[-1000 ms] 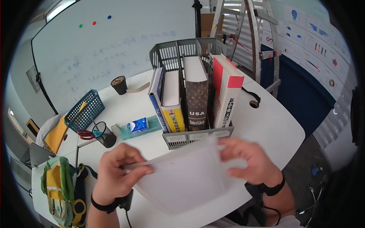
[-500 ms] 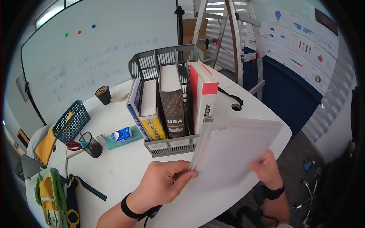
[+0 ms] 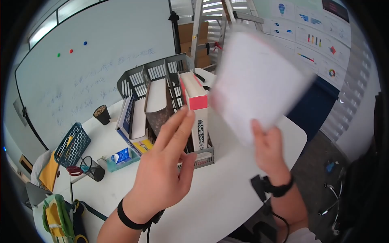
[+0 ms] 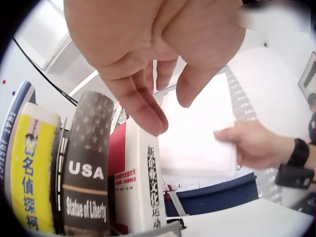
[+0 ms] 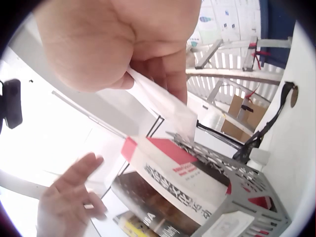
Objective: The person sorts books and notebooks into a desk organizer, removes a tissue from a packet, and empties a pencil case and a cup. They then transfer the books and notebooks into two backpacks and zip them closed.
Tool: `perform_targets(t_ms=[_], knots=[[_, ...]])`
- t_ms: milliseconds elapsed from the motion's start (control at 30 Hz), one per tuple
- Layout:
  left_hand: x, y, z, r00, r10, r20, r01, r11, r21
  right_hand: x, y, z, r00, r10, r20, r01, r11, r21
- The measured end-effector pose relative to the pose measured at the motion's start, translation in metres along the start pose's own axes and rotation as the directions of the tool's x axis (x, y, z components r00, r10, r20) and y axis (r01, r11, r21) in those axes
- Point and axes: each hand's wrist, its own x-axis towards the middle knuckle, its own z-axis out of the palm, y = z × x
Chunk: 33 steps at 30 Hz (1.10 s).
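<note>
Right hand (image 3: pixel 267 148) pinches the white book (image 3: pixel 259 81) at its lower edge, above the rack (image 3: pixel 162 69); it looks light, stiff. Left hand (image 3: pixel 164 170) open, empty.

Three views, all meeting at my book rack (image 3: pixel 162 105)

My head camera looks forward and down over the table (image 3: pixel 227 190); each wrist camera peers close past its palm, sharing the red-and-white book (image 4: pixel 140 192).
</note>
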Motion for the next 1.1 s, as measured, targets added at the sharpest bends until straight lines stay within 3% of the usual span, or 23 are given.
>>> perform_targets(t_ms=[33,100,167,367,433,567,633,700,767,833,900,967,1000,1033,1100], knots=[[0.005,0.003,-0.001,1.000,0.000,-0.007,0.000,0.999,0.051,0.004,0.002,0.016,0.998,0.026,0.051,-0.025,1.000,-0.018],[0.010,0.002,-0.002,0.999,0.010,0.040,-0.013,0.997,0.080,0.010,-0.012,0.043,0.994,-0.099,0.043,0.099,0.995,0.001],[0.007,0.001,0.003,0.995,-0.062,0.076,0.057,0.996,0.069,0.013,-0.014,0.059,0.992,-0.101,0.076,0.100,0.995,0.019],[-0.013,-0.018,0.012,0.968,-0.114,0.225,0.105,0.993,0.050,0.015,0.016,0.105,0.973,-0.167,0.157,0.169,0.986,0.002],[-0.025,-0.021,0.010,0.963,-0.095,0.254,0.102,0.995,-0.014,0.015,0.022,0.121,0.975,-0.215,0.064,0.212,0.976,0.050],[-0.056,-0.034,-0.006,0.946,-0.179,0.270,0.184,0.983,0.009,0.019,0.029,0.138,0.981,-0.192,0.014,0.190,0.976,0.103],[-0.075,-0.048,-0.012,0.951,-0.215,0.221,0.222,0.975,-0.008,0.018,0.028,0.144,0.965,-0.255,-0.058,0.259,0.963,0.076],[-0.091,-0.057,-0.022,0.922,-0.331,0.199,0.335,0.942,0.016,0.017,0.027,0.132,0.982,-0.189,0.022,0.185,0.976,0.112],[-0.102,-0.061,-0.031,0.900,-0.400,0.171,0.403,0.915,0.020,0.016,0.039,0.110,0.963,-0.026,0.268,0.064,0.989,-0.133],[-0.116,-0.076,-0.034,0.839,-0.529,0.131,0.527,0.848,0.048,0.018,0.056,0.093,0.947,-0.109,0.302,0.159,0.976,-0.147],[-0.125,-0.093,-0.031,0.848,-0.519,0.108,0.515,0.855,0.057,0.025,0.048,0.089,0.925,-0.188,0.329,0.250,0.956,-0.155],[-0.125,-0.100,-0.026,0.858,-0.501,0.116,0.497,0.866,0.065,0.035,0.019,0.079,0.873,0.152,0.464,0.024,0.936,-0.352],[-0.126,-0.101,-0.024,0.845,-0.517,0.139,0.514,0.856,0.057,0.034,0.024,0.086,0.916,0.054,0.398,0.069,0.955,-0.288],[-0.127,-0.101,-0.021,0.845,-0.515,0.140,0.513,0.857,0.057,0.033,0.031,0.091,0.916,0.055,0.397,0.068,0.955,-0.289],[-0.130,-0.099,-0.017,0.841,-0.532,0.097,0.532,0.846,0.028,0.029,0.040,0.100,0.854,0.103,0.509,0.115,0.918,-0.379]])
